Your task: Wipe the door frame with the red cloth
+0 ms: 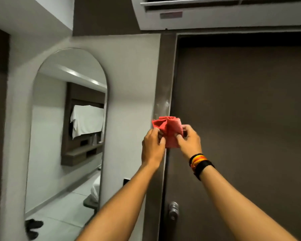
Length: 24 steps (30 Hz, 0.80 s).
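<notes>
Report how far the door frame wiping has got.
Done: nothing clearly; the door frame shows pale smudges above the cloth. In hand: left hand and right hand bunch the red cloth in front of the frame; contact unclear. Left: wiping the upright and the top rail.

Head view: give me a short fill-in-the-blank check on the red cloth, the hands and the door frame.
1. The bunched red cloth is held by ____ hands.
2. The striped wristbands sit on the ____ wrist.
3. Pale smudges mark the brown door frame just ____ the cloth.
4. The arched wall mirror hangs to the frame's ____.

Missing words: both; right; above; left
</notes>
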Each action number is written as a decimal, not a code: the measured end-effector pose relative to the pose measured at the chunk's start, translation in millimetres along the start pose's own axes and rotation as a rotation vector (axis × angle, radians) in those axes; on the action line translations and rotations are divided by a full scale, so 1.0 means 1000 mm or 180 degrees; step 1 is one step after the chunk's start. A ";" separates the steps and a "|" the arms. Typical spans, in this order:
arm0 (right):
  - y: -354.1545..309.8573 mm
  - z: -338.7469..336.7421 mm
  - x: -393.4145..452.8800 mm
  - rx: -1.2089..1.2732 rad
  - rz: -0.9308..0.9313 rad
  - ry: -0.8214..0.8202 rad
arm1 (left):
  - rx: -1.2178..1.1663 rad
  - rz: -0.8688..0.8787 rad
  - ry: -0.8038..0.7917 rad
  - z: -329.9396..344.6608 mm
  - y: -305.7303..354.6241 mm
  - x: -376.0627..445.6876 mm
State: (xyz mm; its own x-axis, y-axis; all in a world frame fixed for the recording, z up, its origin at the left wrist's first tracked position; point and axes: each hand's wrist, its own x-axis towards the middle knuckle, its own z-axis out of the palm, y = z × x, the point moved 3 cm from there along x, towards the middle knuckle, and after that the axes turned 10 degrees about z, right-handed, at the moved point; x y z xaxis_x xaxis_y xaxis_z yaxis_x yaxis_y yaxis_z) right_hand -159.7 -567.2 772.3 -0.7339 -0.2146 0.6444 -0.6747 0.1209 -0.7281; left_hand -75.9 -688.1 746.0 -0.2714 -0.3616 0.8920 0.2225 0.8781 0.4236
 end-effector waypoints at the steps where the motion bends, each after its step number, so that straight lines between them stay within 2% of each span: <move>1: 0.005 0.022 0.001 0.0030 0.0049 0.0025 | 0.0087 0.0007 -0.0045 -0.007 -0.017 0.001; 5: 0.043 0.085 -0.014 0.0081 0.0291 0.0198 | 0.0266 0.0024 -0.0369 -0.006 -0.074 -0.009; 9: 0.095 0.117 -0.036 -0.0016 0.0620 0.0701 | 0.0295 -0.0035 -0.0885 0.026 -0.121 -0.036; 12: 0.121 0.132 -0.054 -0.0151 0.0865 0.1024 | 0.0206 0.0042 -0.1093 0.045 -0.149 -0.050; 14: 0.126 0.138 -0.062 -0.0347 0.0748 0.1353 | 0.0216 0.0200 -0.1112 0.043 -0.155 -0.049; 16: 0.128 0.148 -0.062 -0.0832 0.0375 0.1592 | 0.0526 0.0710 -0.0924 0.031 -0.162 -0.041; 18: 0.132 0.163 -0.059 -0.1423 -0.0070 0.1419 | 0.0778 0.1256 -0.0462 0.013 -0.172 -0.025; 20: 0.144 0.178 -0.058 -0.1809 -0.0349 0.1008 | 0.0991 0.1632 -0.0134 0.001 -0.187 -0.003; 22: 0.158 0.190 -0.060 -0.2008 -0.0454 0.0788 | 0.1185 0.1762 -0.0062 0.002 -0.202 0.024; 24: 0.169 0.197 -0.058 -0.2026 -0.0521 0.0803 | 0.1289 0.1795 -0.0146 0.013 -0.210 0.052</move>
State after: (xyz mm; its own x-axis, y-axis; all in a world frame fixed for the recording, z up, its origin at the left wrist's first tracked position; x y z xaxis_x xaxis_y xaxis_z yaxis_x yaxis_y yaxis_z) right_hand -215.8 -725.0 566.3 -0.5628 -0.0566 0.8246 -0.6364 0.6664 -0.3886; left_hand -148.7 -887.4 700.8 -0.2584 0.1898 0.9472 -0.0233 0.9790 -0.2026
